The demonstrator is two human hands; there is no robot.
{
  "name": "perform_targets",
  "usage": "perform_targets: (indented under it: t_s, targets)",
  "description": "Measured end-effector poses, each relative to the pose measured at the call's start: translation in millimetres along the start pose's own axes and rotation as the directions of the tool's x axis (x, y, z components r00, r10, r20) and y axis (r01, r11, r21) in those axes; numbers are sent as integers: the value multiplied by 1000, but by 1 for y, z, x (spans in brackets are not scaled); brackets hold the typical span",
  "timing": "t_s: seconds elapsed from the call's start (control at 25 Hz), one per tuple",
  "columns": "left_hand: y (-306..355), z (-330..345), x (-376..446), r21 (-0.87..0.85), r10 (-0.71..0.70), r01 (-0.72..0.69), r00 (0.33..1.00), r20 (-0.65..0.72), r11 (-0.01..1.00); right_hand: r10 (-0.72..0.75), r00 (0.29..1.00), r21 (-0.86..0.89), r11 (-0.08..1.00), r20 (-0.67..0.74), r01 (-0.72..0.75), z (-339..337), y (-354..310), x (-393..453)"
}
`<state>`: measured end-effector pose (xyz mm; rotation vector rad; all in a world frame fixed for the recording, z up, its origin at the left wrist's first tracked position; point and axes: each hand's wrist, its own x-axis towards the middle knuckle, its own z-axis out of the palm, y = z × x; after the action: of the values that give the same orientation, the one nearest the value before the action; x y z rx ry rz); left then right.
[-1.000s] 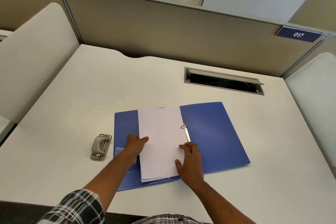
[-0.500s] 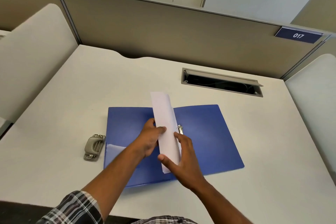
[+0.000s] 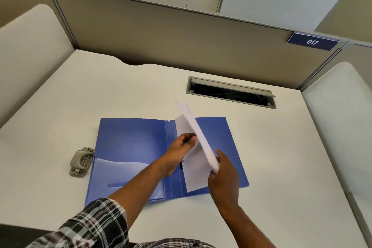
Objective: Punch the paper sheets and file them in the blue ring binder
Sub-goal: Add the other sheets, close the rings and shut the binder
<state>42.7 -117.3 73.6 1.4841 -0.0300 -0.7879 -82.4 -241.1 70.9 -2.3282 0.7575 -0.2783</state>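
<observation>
Nearest, a plaid sleeve (image 3: pixel 90 225) at the lower left edge. Right hand (image 3: pixel 224 179) low over the binder's right half, fingers (image 3: pixel 220 157) curled around the near corner of the sheets (image 3: pixel 198 143), gripping them. Sheets tilted up on edge over the binder (image 3: pixel 130 147), near end in the right hand, far end raised toward the back of the desk (image 3: pixel 281 167). Left hand (image 3: pixel 179 153) just left of the sheets, over the binder's spine, fingers (image 3: pixel 191 139) narrowly curled with tips touching the paper's left face. Binder open flat on the desk. Grey punch (image 3: pixel 81 162) just beside its left edge, apart from both hands. Farther back, a cable slot (image 3: pixel 231 91), then the partition with a "017" tag (image 3: pixel 313 41).
</observation>
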Motion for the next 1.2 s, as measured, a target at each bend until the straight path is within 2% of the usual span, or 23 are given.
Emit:
perform_targets:
  t_s: [0.08, 0.16, 0.24, 0.32, 0.44, 0.56, 0.68, 0.76, 0.88, 1.0, 1.04, 1.08, 1.12, 1.2]
  targets:
    - [-19, -4, 0, 183, 9, 11, 994, -105, 983, 13, 1000, 67, 998, -15, -12, -4, 16, 7]
    - [-43, -11, 2, 452, 37, 53, 981, -188, 891, 49, 999, 127, 991, -23, -46, -4, 32, 15]
    - [-61, -14, 0, 587, 22, 54, 992, -122, 808, 117, 993, 147, 983, -23, -112, 1, 52, 21]
    - [-71, -12, -3, 658, 12, 5, 1000, -21, 753, 243, 970, 172, 955, 5, -241, 7, 71, 24]
    - [-77, -5, -1, 752, -12, -3, 1000, 14, 659, 420, 902, 257, 865, 98, -431, 13, 99, 23]
    - [-80, 1, 3, 814, -35, 32, 999, -15, 580, 484, 854, 350, 779, 191, -520, 13, 123, 23]
    - [-78, 8, 6, 696, 50, 33, 994, -99, 717, 494, 820, 497, 655, 289, -570, 10, 139, 21]
    - [-77, 12, 11, 682, 50, 50, 991, -127, 729, 488, 814, 554, 603, 315, -575, 10, 146, 19]
    - [-80, 17, 17, 743, 12, 112, 987, -159, 660, 479, 800, 639, 497, 362, -587, 7, 156, 19]
    - [-82, 19, 23, 814, -9, 128, 989, -150, 566, 474, 740, 721, 271, 477, -638, 0, 166, 28]
    - [-83, 21, 24, 841, -12, 131, 989, -147, 525, 497, 715, 717, 235, 492, -656, -3, 170, 32]
    - [-83, 23, 26, 863, -13, 137, 989, -149, 487, 526, 705, 694, 268, 476, -668, -4, 173, 36]
    - [-83, 24, 27, 882, -9, 145, 988, -157, 449, 542, 721, 644, 374, 432, -667, -5, 175, 38]
    - [-81, 29, 29, 914, 7, 154, 986, -169, 375, 522, 800, 468, 651, 296, -597, -8, 176, 38]
